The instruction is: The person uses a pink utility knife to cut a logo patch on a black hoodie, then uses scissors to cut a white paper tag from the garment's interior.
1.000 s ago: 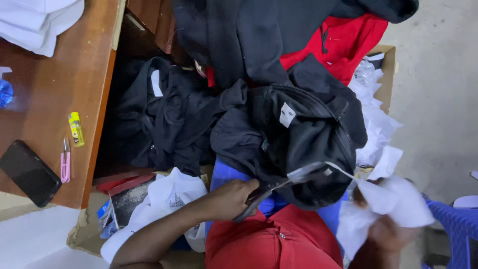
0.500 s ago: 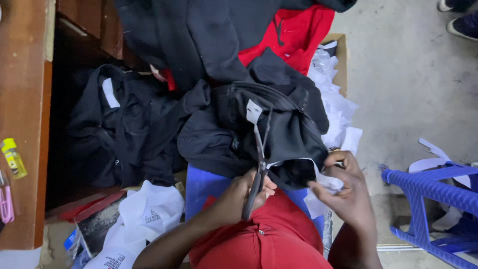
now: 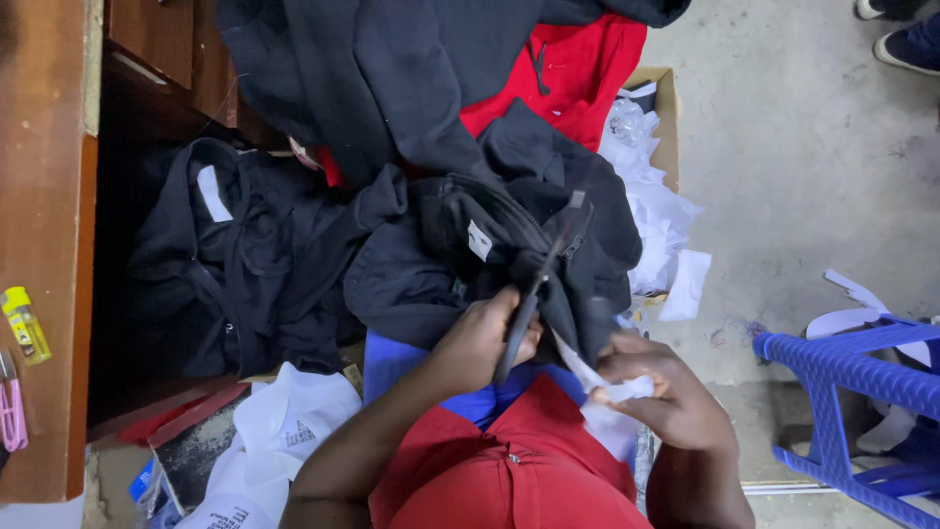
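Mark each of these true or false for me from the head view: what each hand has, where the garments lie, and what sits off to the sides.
1. The left hand holds dark scissors over the black garment. True.
2. The right hand is empty. False: it pinches a white tag or scrap of paper.
3. A red garment lies partly under black clothing at the top. True.
4. A green stool stands at the right. False: the stool is blue.
5. A yellow tube lies on the wooden desk at the left. True.
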